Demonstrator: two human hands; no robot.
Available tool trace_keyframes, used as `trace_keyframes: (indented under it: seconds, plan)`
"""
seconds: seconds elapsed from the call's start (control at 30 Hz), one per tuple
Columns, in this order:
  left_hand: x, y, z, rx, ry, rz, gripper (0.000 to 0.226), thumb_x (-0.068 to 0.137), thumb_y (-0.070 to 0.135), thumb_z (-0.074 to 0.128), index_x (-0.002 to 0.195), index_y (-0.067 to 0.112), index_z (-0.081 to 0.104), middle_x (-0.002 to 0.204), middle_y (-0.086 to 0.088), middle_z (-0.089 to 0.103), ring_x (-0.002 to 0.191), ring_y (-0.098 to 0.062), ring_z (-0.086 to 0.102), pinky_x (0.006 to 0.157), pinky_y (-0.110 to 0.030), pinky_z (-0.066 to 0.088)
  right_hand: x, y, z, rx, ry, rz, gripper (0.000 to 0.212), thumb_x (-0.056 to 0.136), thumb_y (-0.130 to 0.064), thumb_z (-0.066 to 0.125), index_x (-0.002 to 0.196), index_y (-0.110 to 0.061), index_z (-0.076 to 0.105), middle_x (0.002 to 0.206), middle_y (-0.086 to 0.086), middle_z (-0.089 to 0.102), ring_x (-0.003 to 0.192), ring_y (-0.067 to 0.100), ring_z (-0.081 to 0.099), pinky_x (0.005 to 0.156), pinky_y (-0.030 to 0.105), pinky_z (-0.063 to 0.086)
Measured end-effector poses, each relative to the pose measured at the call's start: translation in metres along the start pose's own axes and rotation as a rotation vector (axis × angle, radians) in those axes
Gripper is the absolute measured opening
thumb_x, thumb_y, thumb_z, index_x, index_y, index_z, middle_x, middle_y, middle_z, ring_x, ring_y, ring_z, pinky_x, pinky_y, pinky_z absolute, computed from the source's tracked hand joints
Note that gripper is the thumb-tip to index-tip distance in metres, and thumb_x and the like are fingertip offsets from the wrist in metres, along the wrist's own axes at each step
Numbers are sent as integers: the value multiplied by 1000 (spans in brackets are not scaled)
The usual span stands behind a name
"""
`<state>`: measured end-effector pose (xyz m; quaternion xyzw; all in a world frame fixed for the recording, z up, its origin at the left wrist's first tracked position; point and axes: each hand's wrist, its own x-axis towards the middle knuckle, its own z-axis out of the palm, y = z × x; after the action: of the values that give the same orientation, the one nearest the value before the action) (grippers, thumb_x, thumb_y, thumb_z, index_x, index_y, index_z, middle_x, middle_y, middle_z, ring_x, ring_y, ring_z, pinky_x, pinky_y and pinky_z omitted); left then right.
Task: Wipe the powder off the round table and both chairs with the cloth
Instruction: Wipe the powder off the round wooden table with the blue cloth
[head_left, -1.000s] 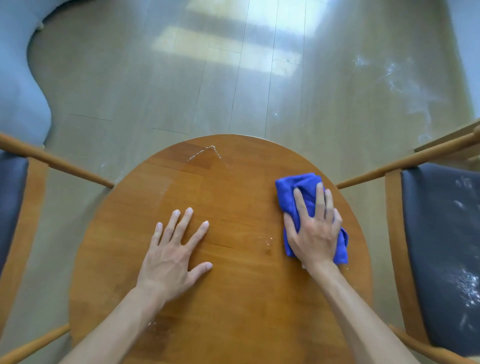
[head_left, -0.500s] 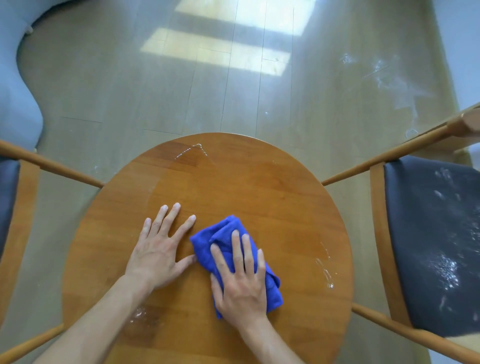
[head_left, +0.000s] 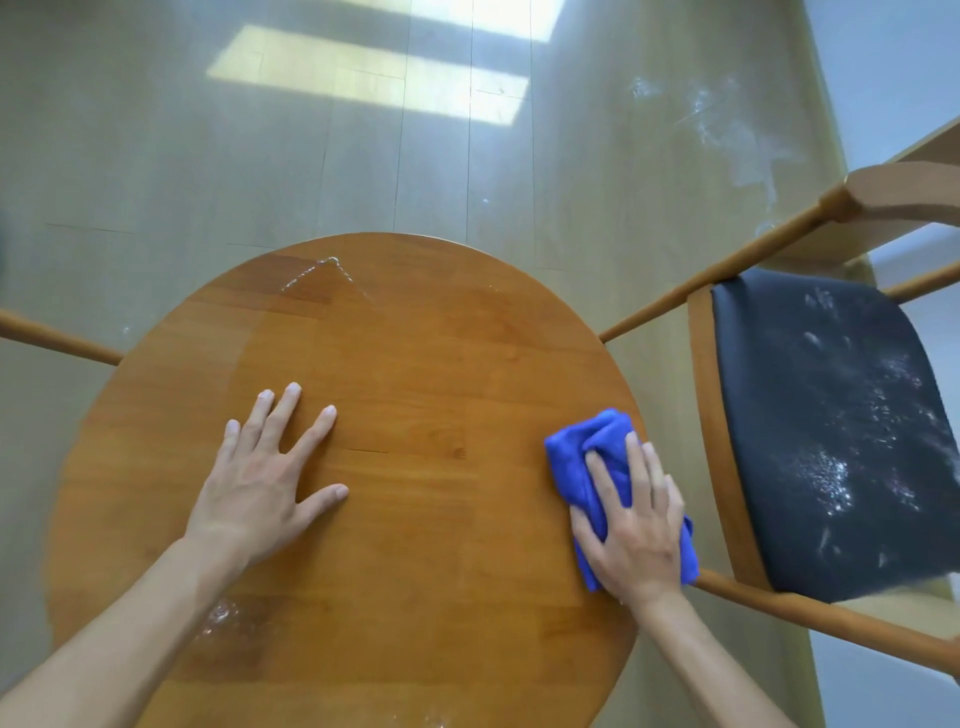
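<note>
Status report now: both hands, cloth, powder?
Left hand flat on round table. Right hand presses blue cloth at right edge. Powder remains at far edge, near edge, right chair seat.

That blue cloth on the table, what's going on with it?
A person is wiping white powder off a round wooden table. The right hand presses the blue cloth flat at the table's right edge, while the left hand rests open on the wood to steady it. Streaks of powder remain near the far edge, and more by the left forearm. The dark seat of the chair on the right is heavily dusted and not yet wiped.
</note>
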<state>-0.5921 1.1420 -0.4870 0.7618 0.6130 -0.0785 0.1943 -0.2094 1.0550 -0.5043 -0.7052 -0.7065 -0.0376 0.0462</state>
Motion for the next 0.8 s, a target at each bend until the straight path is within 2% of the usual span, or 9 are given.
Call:
trace_keyframes:
  seconds: [0.13,0.23,0.3,0.4,0.53,0.7,0.8]
  plan:
    - [0,-4,3,5,5,13,85,76,73,30,150,34,14,160,-5,0,147,-25,-5,116,-52,12,53,-44,15,-51,12,371,58,92,-49,45,144,-23,44,154,18,30,139,38,33,97,55,39]
    - [0,-5,2,36,2,9,85,77,74,25,150,35,10,160,-5,-5,147,-25,-7,116,-52,10,82,-89,21,-21,24,468,63,92,-53,42,147,-23,39,155,20,27,140,40,30,100,56,35]
    - [0,-5,3,64,-20,5,85,76,76,18,149,36,2,158,-3,-14,145,-24,-14,117,-50,6,96,-122,22,22,16,453,65,92,-52,40,149,-22,36,156,21,24,141,41,27,102,58,33]
    - [1,-5,6,76,-12,2,85,78,82,11,149,37,-1,158,-3,-15,145,-24,-14,117,-49,5,97,-172,19,78,24,304,63,93,-49,42,148,-20,37,156,21,23,143,41,24,105,60,30]
    - [1,-3,5,78,-15,-6,87,75,83,11,148,37,-1,159,-3,-10,146,-24,-10,117,-49,8,55,-198,11,154,-6,-32,62,88,-44,52,146,-23,42,156,18,26,145,37,22,108,60,28]
    - [0,-3,1,101,3,0,87,75,78,13,150,34,11,160,-6,-1,147,-27,-3,116,-51,15,4,-130,6,201,-35,-494,58,82,-42,63,138,-26,54,151,14,37,142,34,32,103,59,37]
    - [0,-8,7,124,8,-6,85,81,79,17,151,32,16,160,-8,7,146,-28,4,113,-51,21,17,-79,6,168,-53,-503,62,79,-44,65,137,-27,53,151,15,38,141,35,33,100,59,39]
